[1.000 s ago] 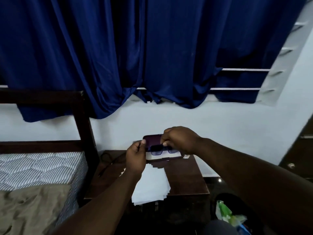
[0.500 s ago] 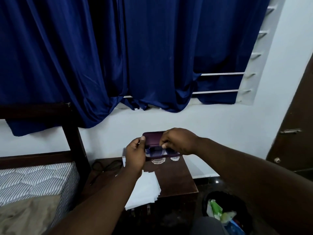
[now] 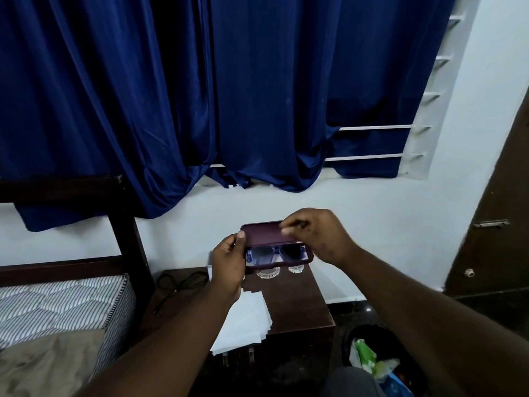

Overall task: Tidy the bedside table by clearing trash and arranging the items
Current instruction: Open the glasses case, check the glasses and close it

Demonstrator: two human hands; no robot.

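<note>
- Glasses (image 3: 264, 253) now lie uncovered in the case (image 3: 279, 264); left hand (image 3: 229, 262) grips its end.
- Right hand (image 3: 317, 236) has moved up to pinch the lid (image 3: 263, 233); we judge closing comes next.

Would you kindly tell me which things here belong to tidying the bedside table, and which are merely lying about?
Belonging: glasses case with sunglasses, held by left hand and right hand; papers, cable, bedside table, trash bin.
Lying about: curtain, bed, door.
</note>
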